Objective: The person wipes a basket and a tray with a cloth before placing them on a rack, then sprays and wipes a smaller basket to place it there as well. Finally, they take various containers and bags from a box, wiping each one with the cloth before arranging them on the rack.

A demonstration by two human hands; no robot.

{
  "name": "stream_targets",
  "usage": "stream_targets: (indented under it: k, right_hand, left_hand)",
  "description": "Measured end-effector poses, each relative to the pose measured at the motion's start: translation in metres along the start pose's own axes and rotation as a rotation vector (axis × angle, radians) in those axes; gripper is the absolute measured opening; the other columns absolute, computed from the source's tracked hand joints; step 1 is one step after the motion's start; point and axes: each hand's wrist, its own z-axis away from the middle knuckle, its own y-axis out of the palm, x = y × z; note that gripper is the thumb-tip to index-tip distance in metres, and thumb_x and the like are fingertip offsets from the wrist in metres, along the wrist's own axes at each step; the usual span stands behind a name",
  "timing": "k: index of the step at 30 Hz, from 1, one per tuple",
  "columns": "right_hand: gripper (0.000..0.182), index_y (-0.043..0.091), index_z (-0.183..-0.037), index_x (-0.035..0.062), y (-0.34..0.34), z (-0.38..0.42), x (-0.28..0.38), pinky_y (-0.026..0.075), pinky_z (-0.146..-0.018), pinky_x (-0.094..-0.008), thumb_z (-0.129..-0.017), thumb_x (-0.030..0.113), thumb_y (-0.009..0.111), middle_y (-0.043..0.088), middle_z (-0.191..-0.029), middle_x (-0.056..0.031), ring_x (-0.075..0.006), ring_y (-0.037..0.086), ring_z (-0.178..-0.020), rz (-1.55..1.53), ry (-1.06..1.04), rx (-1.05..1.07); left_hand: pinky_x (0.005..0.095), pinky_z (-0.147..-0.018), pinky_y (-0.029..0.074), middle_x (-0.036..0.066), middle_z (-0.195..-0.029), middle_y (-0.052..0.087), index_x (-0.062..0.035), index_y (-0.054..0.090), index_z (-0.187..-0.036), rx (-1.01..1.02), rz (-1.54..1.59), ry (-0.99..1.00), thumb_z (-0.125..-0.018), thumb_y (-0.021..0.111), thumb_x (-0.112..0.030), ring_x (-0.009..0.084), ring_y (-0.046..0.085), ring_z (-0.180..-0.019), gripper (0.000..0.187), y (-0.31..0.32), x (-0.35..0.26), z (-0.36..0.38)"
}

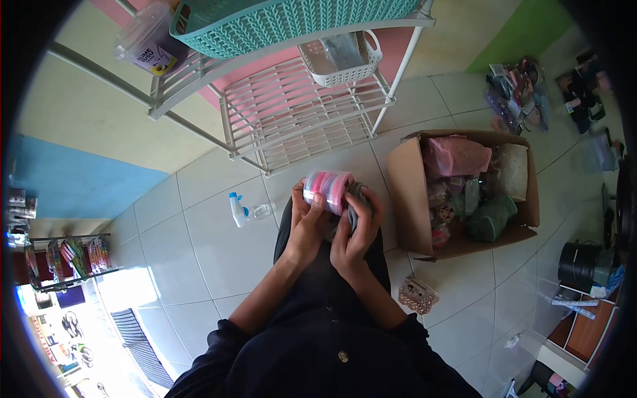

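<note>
A clear cylindrical container [327,190] with pink and lilac bands lies sideways between my two hands, above my lap. My left hand [306,222] grips its left end, with the thumb across the front. Bunched in my right hand [358,229] is a grey cloth [359,207], which touches the container's right end. Fingers cover part of both the cloth and the container.
A white rack [298,113] stands ahead, holding a teal basket [292,28], a small white basket [345,74] and a slime tub [154,50]. An open cardboard box [408,192] of wrapped items sits right. A spray bottle [249,211] and beige basket [418,296] lie on the floor.
</note>
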Motion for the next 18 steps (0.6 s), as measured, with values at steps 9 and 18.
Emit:
stream_targets:
  k: [9,18]
  right_hand:
    - [0.032,0.051,-0.102,-0.0002,-0.007,-0.020,-0.012,0.039,-0.081,-0.0365,-0.073,0.011,0.058,0.043,-0.107,-0.0181,-0.0297,0.045,-0.096,-0.163,0.065,0.063]
    - [0.062,0.048,-0.107,0.0014,-0.017,-0.034,-0.051,0.041,-0.083,-0.0282,-0.055,0.019,0.079,0.050,-0.098,-0.0073,-0.0161,0.051,-0.092,-0.691,0.499,0.553]
  left_hand:
    - [0.0332,-0.091,0.034,0.009,-0.115,0.036,-0.0136,0.016,-0.126,0.097,-0.097,0.034,-0.087,0.046,-0.023,0.0186,0.039,-0.108,0.050,0.011,0.004,0.007]
    - [0.0396,-0.093,0.031,0.011,-0.129,0.032,-0.0117,0.038,-0.114,0.368,-1.467,0.285,-0.071,0.064,-0.013,0.0269,0.034,-0.117,0.050,-0.015,-0.055,-0.019]
